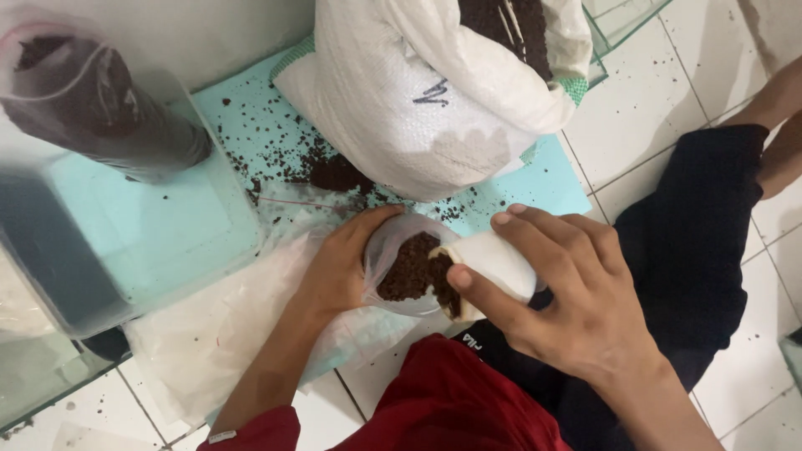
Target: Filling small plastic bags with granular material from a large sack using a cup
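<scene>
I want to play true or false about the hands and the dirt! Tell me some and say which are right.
1. The right hand tips a white scoop of dark soil into a clear plastic bag. True.
2. The left hand rests flat on the floor. False: it holds the bag's mouth open.
3. The big white sack lies on a light blue mat. True.
4. The mat is clean. False: soil crumbs are scattered on it.
</scene>
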